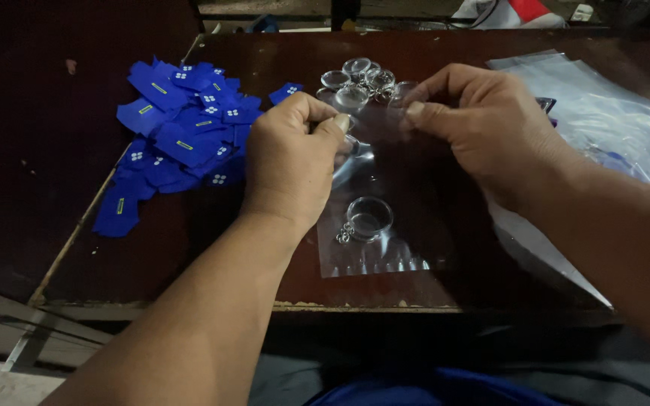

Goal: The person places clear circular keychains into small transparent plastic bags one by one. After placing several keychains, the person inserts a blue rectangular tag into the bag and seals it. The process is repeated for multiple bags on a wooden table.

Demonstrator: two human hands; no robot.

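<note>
- the counter (pixel 189 248) is a dark reddish-brown top with a worn near edge; everything you work on lies on it.
- a stack of clear plastic bags (pixel 611 113) covers the right side, running from the far right corner toward the near edge.
- a heap of small blue fabric labels (pixel 178 143) with white and yellow marks lies toward the far left corner, spilling down the left edge.
- your right hand (pixel 483 124) sits above the middle of the counter, its grip pressed together, thumb and forefinger pinching the top edge of the small clear bag (pixel 385 256).
- your left hand (pixel 291 158) is just beside it, its grip also closed, pinching the same top edge from the left side.
- the small clear bag hangs between both hands over the counter's middle, its bottom toward the near edge.
- a cluster of clear round keychain domes (pixel 359 79) lies by the far edge, just beyond your fingers.
- one clear round keychain (pixel 368 218), with a small metal chain, sits inside the small clear bag, low down.
</note>
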